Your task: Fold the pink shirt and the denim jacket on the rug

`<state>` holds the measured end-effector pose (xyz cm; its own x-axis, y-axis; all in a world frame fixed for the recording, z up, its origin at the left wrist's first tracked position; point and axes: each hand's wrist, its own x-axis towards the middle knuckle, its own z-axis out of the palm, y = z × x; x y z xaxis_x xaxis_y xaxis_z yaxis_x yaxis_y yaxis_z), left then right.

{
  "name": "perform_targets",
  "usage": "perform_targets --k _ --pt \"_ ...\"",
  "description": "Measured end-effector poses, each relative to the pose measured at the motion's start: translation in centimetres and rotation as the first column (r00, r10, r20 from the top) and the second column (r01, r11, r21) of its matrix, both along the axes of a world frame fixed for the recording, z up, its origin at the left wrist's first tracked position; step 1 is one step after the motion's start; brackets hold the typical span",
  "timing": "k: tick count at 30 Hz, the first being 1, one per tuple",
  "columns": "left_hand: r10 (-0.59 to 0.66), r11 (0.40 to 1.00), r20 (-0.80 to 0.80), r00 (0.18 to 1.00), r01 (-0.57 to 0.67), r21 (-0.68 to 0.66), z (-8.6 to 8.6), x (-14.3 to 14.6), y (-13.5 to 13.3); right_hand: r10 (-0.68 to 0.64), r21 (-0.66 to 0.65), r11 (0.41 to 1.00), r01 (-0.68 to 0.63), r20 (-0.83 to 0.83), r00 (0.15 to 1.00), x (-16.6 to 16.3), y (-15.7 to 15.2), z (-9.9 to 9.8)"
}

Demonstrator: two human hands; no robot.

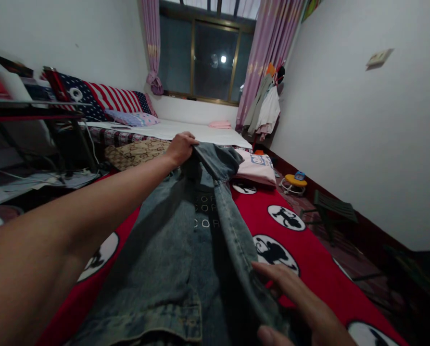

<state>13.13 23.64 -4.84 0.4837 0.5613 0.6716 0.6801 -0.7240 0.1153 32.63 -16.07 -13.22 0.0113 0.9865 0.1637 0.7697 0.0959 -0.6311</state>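
A faded blue denim jacket (157,240) lies spread over the red bed cover, its front part-way open. Dark lining with pale lettering shows inside. My left hand (182,148) reaches far forward, closed on the jacket's collar end and holding it raised. At the lower right, my right hand (301,302) is beside the jacket's right front edge. Its index fingertip touches that edge, and the thumb is apart from the fingers. The lower part of this hand is cut off by the frame.
A red bed cover (244,211) with monkey circles lies beneath. Beyond are a pink pillow (258,168), a brown patterned cushion (137,153) and a white bed (186,129). A cluttered desk (31,115) stands left; a yellow stool (295,180) and dark folding stool (334,207) stand right.
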Motion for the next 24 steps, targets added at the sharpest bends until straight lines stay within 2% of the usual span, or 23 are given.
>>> perform_targets --k 2,4,7,9,11,13,15,16,18,21,24 --pt "0.04 0.999 -0.025 0.999 -0.04 -0.002 -1.7 -3.5 -0.4 0.158 -0.16 0.972 -0.174 -0.106 0.982 -1.8 1.1 -1.0" --pt "0.109 0.993 -0.063 0.992 -0.112 -0.04 -4.0 -6.7 -0.9 0.298 -0.279 0.9 -0.335 -0.169 0.94 -3.3 2.5 -3.1" --pt "0.238 0.937 -0.293 0.926 -0.298 -0.183 -7.8 -10.0 -1.8 0.417 -0.327 0.833 -0.446 -0.16 0.895 -4.5 4.0 -6.0" --pt "0.254 0.907 -0.382 0.889 -0.356 -0.225 -9.6 -10.6 -2.6 0.459 -0.333 0.807 -0.487 -0.166 0.873 -4.4 4.1 -6.2" --pt "0.28 0.898 -0.398 0.874 -0.385 -0.213 -10.2 -10.0 -3.6 0.442 -0.317 0.813 -0.489 -0.212 0.872 -4.0 3.5 -4.7" --pt "0.333 0.89 -0.391 0.858 -0.423 -0.171 -9.7 -8.4 -5.0 0.348 -0.258 0.878 -0.403 -0.233 0.908 -3.6 3.2 -2.5" --pt "0.364 0.897 -0.359 0.859 -0.427 -0.114 -8.6 -6.2 -6.7 0.242 -0.118 0.957 -0.265 -0.178 0.954 -3.5 3.7 -0.8" --pt "0.348 0.914 -0.332 0.877 -0.397 -0.09 -8.2 -5.0 -7.6 0.201 -0.035 0.978 -0.206 -0.119 0.972 -3.6 4.4 -0.5" --pt "0.234 0.962 -0.266 0.935 -0.262 -0.072 -8.2 -2.7 -9.3 0.19 0.058 0.98 -0.191 0.023 0.982 -4.0 6.3 -1.0" --pt "-0.022 0.992 -0.207 0.978 -0.004 -0.124 -10.4 -0.3 -10.9 0.314 -0.062 0.949 -0.308 0.188 0.931 -4.7 8.7 -2.7" --pt "-0.077 0.979 -0.23 0.97 0.03 -0.201 -13.6 0.8 -11.4 0.404 -0.151 0.913 -0.379 0.212 0.89 -4.7 10.0 -3.3"
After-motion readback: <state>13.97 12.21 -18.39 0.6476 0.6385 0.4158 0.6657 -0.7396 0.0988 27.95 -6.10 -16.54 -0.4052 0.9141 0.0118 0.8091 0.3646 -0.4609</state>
